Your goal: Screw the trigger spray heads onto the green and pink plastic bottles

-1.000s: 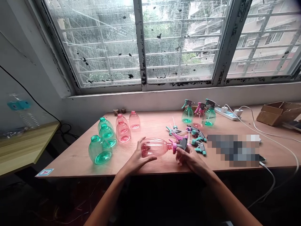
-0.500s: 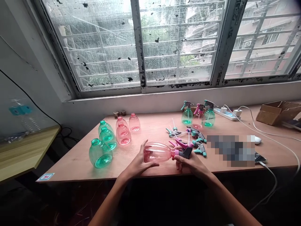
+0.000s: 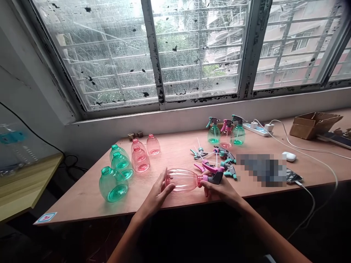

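Observation:
A clear pink spray bottle [image 3: 183, 180] lies on its side just above the wooden table [image 3: 82, 197]. My left hand [image 3: 157, 194] cups its base, fingers curled round it. At the neck, my right hand [image 3: 219, 190] grips the pink and grey trigger sprayer head [image 3: 212, 177] fitted to the bottle. Loose trigger heads [image 3: 219, 160] in teal and pink lie just behind my right hand.
Three green bottles [image 3: 115, 171] and three pink bottles [image 3: 142, 153] without heads stand at the left. Three finished spray bottles [image 3: 225, 132] stand by the back wall. A power strip [image 3: 256, 128], white cables, a phone [image 3: 293, 177], an earbud case [image 3: 289, 156] and a cardboard box [image 3: 312, 124] lie at the right.
The pink bottle and both hands have come slightly nearer the table's front edge. My left fingers have shifted round the base, and the view has drifted left.

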`<state>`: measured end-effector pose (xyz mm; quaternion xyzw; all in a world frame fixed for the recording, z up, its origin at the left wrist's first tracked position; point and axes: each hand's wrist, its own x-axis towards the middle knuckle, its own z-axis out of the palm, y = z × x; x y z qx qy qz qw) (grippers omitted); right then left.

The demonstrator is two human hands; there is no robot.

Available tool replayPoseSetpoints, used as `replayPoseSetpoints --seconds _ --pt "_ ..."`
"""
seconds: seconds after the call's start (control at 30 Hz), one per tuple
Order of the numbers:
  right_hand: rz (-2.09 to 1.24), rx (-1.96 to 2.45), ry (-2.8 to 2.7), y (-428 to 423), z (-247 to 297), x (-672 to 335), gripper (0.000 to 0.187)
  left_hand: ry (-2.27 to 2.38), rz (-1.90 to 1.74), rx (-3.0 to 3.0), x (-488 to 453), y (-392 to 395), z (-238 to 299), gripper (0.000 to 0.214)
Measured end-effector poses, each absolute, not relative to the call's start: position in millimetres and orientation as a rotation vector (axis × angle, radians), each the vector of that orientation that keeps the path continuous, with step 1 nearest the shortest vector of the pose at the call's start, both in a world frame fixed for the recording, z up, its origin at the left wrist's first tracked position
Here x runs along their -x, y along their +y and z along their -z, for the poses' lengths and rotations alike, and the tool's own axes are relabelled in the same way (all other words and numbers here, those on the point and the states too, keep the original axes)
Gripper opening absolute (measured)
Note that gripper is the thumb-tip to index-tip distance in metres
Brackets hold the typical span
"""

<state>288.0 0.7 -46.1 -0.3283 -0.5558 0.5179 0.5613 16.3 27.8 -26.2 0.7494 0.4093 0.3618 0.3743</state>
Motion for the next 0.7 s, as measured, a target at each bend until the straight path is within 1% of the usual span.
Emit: replayPoseSetpoints --seconds 0.1,0.3,0.4,0.53,0.7 --pt "-1.154 0.790 -1.326 -0.3 48.6 -290.3 0.027 0.990 -0.924 -1.960 -16.1 24.9 26.5 0.078" --pt "-1.171 0.826 -1.336 1.5 53.2 -291.9 0.031 0.815 -0.922 -1.761 -18.9 23.1 28.7 0.096" --pt "-1.212 0.821 -1.352 3.4 54.5 -291.8 0.032 0.816 -0.945 -1.784 -18.0 25.5 33.3 0.105" --pt "-1.230 0.832 -1.384 4.7 56.8 -291.7 0.034 0.876 -0.948 -1.928 -15.5 26.5 33.8 0.100" --pt "-1.234 0.835 -1.413 4.2 57.0 -292.1 0.033 0.917 -0.911 -1.941 -15.0 22.7 26.5 0.104"
